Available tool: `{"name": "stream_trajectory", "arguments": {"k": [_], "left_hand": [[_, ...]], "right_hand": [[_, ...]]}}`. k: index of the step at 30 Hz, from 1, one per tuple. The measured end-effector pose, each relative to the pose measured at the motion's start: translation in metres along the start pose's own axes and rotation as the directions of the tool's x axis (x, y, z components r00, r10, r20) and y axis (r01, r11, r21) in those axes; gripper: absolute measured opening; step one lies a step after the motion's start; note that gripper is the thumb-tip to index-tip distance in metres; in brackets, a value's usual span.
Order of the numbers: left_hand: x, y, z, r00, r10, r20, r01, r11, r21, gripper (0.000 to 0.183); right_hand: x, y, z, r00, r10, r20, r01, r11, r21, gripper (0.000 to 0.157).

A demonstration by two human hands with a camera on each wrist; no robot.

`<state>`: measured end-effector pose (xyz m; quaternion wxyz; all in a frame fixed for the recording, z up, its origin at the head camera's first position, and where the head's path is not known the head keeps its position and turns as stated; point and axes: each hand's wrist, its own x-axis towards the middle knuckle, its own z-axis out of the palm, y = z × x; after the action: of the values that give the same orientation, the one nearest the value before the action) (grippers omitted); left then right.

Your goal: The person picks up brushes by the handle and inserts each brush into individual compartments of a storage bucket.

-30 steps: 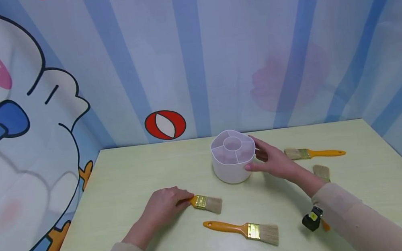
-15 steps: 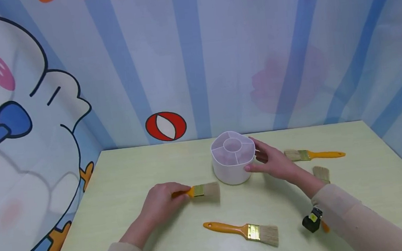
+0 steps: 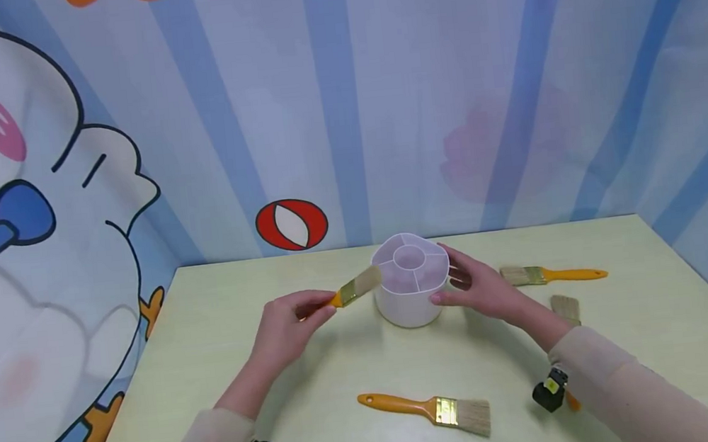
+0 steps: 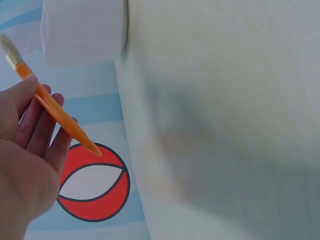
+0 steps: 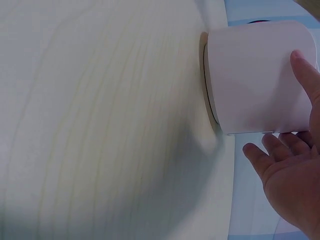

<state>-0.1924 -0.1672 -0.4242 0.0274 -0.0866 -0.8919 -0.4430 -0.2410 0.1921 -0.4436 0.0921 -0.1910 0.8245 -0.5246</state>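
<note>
My left hand (image 3: 287, 325) pinches a flat paintbrush (image 3: 353, 290) by its orange handle, above the table. Its bristles tilt up and to the right, at the left rim of a white round divided organizer (image 3: 409, 308); I cannot tell if they touch. In the left wrist view the thumb and fingers hold the brush's handle (image 4: 62, 117), with the handle's end sticking out past the fingers. My right hand (image 3: 478, 284) holds the organizer from the right, thumb on its front and fingers round the side. The right wrist view shows the thumb against the organizer's wall (image 5: 255, 80).
Another paintbrush (image 3: 410, 406) lies at the table's front middle. Two more lie on the right: one brush (image 3: 564, 275) crosswise, the other brush (image 3: 566, 307) partly hidden under the right forearm. A patterned backdrop (image 3: 406, 102) stands behind the pale table (image 3: 222, 319).
My left hand has lifted the paintbrush off the table and carried it up toward the organizer, turning the bristles upward. The right hand has stayed at the organizer.
</note>
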Motion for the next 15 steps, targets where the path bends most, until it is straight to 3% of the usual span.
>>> {"name": "stream_trajectory", "arguments": {"k": [7,15], "left_hand": [[0.017,0.019,0.003,0.999,-0.039,-0.024,0.034,0.984,-0.176,0.029],[0.033,0.041,0.007,0.999,-0.001,-0.049,-0.013,0.956,-0.293,0.029]], "right_hand": [[0.000,0.001,0.000,1.000,-0.005,0.005,0.005,1.000,0.015,0.097],[0.001,-0.001,0.000,0.999,-0.026,0.018,0.025,0.999,0.040,0.097]]}}
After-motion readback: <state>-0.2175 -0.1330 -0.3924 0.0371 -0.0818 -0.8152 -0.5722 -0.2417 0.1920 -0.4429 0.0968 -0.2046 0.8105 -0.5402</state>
